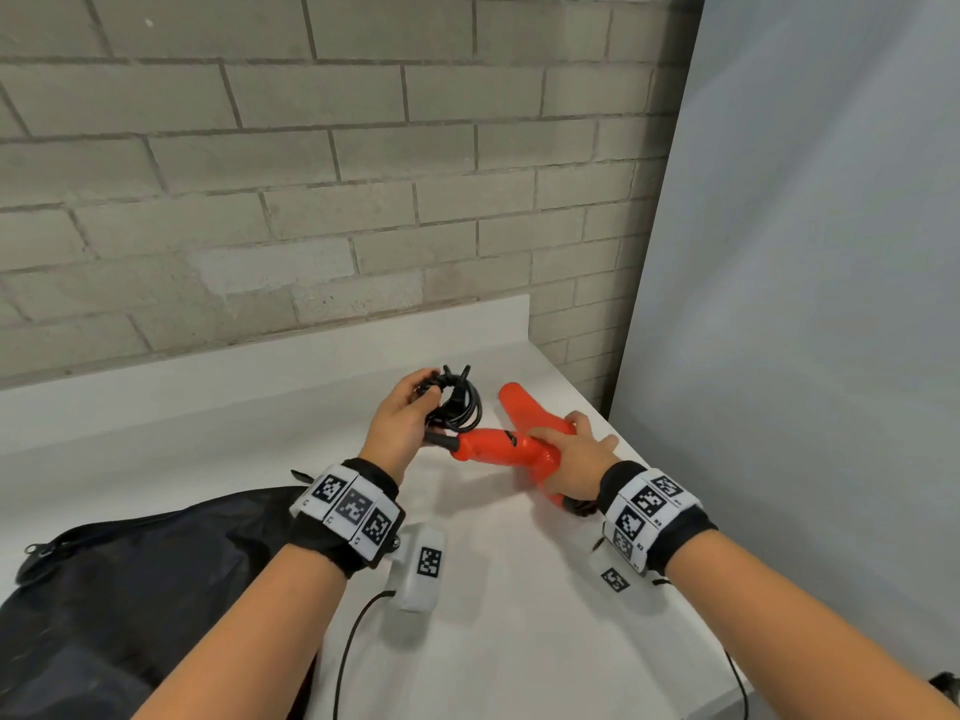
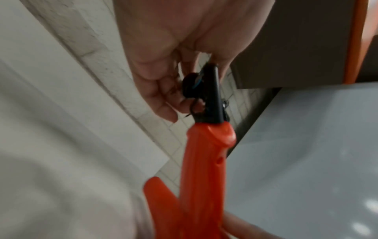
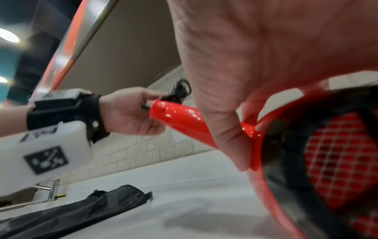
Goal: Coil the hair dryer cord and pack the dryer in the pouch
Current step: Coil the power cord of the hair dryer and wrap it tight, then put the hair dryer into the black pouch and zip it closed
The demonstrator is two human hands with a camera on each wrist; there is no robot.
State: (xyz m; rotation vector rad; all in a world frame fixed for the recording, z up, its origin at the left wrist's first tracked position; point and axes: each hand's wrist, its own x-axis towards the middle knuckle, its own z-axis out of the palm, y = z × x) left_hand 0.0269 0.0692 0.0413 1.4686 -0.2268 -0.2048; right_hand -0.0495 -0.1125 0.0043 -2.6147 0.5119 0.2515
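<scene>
1. A white counter (image 1: 493, 641) runs along a pale brick wall (image 1: 260, 174), with a grey panel (image 1: 805, 304) closing off the right side.
2. Farthest left on the counter lies the black pouch (image 1: 130, 589), flat, with its zipper pull showing at the left end; whether its mouth is open I cannot tell.
3. Next, the left hand (image 1: 400, 423) has its fingers curled round a bundle of black cord (image 1: 457, 402), gathered in loops with the plug sticking up at the top. The bundle is held just above the end of the dryer's handle, where the cord enters it.
4. In the middle, the red hair dryer (image 1: 519, 439) is held above the counter, handle pointing left toward the cord, nozzle pointing away toward the wall.
5. To the right, the right hand (image 1: 571, 449) grips the dryer body where the handle meets the barrel, thumb on top and fingers wrapped underneath; the wrist view shows the rear grille close to the palm.
6. Judgement: the coiling looks nearly or fully done, and the packing has not begun.
7. The next move likely calls for keeping the loops pinched against the handle so they do not spring loose, then freeing a hand to open the pouch and slide the dryer in.
</scene>
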